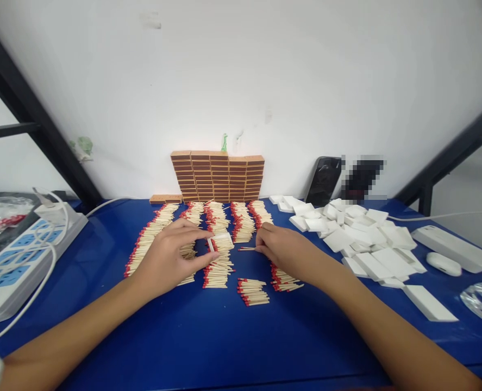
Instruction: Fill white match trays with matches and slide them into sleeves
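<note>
My left hand (pixel 169 255) pinches a small white matchbox tray (pixel 224 241) between thumb and fingers, above a row of matches (pixel 216 276). To its right, my right hand (pixel 281 247) is closed on matches (pixel 246 248) whose red heads point left; how many it holds I cannot tell. Several rows of red-headed matches (pixel 153 233) run from front to back on the blue table. A short separate group of matches (pixel 254 292) lies in front of the right hand. Part of the rightmost row (pixel 283 281) is hidden beneath that hand and wrist.
Brown matchboxes (pixel 218 176) are stacked against the wall. A heap of white trays (pixel 363 233) covers the right side of the blue table (pixel 224 347). Beyond it leans a black phone (pixel 323 179). A power strip (pixel 32 255) with white cables lies at left.
</note>
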`<state>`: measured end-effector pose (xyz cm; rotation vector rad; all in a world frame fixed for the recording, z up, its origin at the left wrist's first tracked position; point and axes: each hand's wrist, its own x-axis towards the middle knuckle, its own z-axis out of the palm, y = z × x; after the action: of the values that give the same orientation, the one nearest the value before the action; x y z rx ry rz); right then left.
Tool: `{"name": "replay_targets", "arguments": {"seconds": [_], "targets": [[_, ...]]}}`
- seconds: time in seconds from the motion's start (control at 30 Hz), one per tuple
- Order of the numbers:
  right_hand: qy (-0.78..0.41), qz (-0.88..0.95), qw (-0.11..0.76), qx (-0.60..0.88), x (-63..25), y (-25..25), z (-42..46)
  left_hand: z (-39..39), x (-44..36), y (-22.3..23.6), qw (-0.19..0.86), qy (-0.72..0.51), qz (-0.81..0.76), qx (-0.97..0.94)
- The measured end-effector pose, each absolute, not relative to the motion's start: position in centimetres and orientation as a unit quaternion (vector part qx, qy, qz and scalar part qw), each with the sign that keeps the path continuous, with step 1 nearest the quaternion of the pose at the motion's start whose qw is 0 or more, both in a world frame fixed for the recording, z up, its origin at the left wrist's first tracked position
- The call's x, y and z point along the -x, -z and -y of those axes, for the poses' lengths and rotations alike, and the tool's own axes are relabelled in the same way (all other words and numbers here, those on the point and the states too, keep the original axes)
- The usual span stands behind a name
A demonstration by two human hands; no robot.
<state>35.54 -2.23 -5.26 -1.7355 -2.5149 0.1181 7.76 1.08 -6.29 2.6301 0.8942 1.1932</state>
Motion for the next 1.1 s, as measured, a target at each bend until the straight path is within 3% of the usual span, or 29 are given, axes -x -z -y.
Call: {"name": "replay_targets", "arguments": {"seconds": [0.23, 0.37, 0.93, 1.1], "targets": [[-0.013, 0.831, 0.027, 0.555, -35.7, 5.8, 2.0, -1.1, -7.7, 6.5, 0.064, -0.391, -0.297, -0.869], [-0.004, 0.838, 0.059, 0.542, -36.0, 6.4, 1.7, -1.2, -7.7, 6.5, 0.068, -0.391, -0.296, -0.869], [-0.08, 0.838, 0.131, 0.523, -34.9, 6.4, 2.0, -1.1, -7.7, 6.4, 0.056, -0.39, -0.296, -0.87], [-0.09, 0.84, 0.109, 0.523, -34.8, 6.7, 1.8, -1.1, -7.7, 6.4, 0.053, -0.393, -0.287, -0.872]]}}
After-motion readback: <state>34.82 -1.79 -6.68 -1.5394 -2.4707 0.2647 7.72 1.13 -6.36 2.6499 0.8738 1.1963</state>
